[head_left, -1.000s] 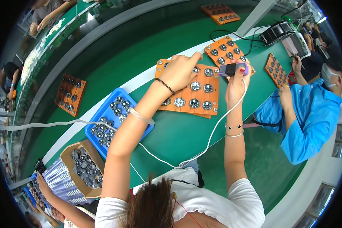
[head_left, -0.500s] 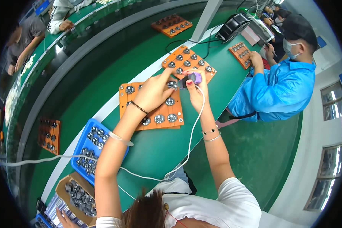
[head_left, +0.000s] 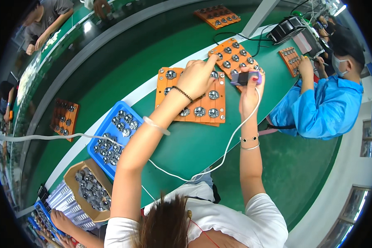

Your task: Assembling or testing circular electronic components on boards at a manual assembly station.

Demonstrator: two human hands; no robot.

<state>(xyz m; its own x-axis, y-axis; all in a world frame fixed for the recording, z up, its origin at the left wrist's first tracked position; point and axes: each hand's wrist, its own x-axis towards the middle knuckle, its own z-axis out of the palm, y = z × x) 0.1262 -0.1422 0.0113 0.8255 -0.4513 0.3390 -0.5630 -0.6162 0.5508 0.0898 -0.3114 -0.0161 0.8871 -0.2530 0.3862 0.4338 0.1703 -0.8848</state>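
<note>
My left hand (head_left: 195, 79) is over the nearer orange board (head_left: 163, 94), fingers apart. Its index finger reaches the left edge of the farther orange board (head_left: 247, 68), and its thumb lies beside a round metal part (head_left: 214, 75) set in the nearer board. In my right hand (head_left: 249, 99) is a small purple and black handheld device (head_left: 244, 78) with a clear-looking tip pointing left. A white cable (head_left: 231, 142) runs from it down along my forearm. Rows of similar metal parts sit in both boards; my left hand covers some.
A blue tray (head_left: 93, 145) of loose metal parts and a cardboard box (head_left: 73, 177) of more parts stand left of my left arm. A black fan (head_left: 286, 29) is at the far right. A co-worker in blue (head_left: 318, 103) handles another orange board (head_left: 289, 61).
The view has shifted, so the bench appears farther right and lower boards higher. My right hand has drawn the device rightward, away from the metal part by my left thumb and index finger.
</note>
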